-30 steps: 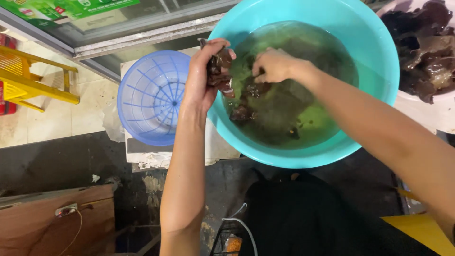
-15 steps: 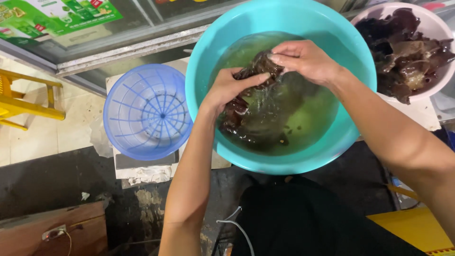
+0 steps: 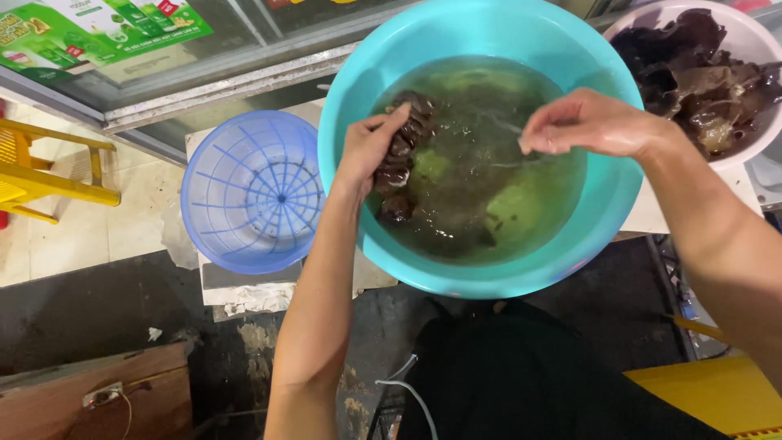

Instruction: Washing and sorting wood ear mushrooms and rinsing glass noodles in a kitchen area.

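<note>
Two hands work over the teal basin (image 3: 619, 195). Left hand (image 3: 366, 147) grips dark fungus (image 3: 403, 159); right hand (image 3: 586, 122) fingers are pinched closed above the water.

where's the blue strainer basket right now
In the head view the blue strainer basket sits left of centre, beside the teal basin, just left of the left hand holding dark fungus.
</note>
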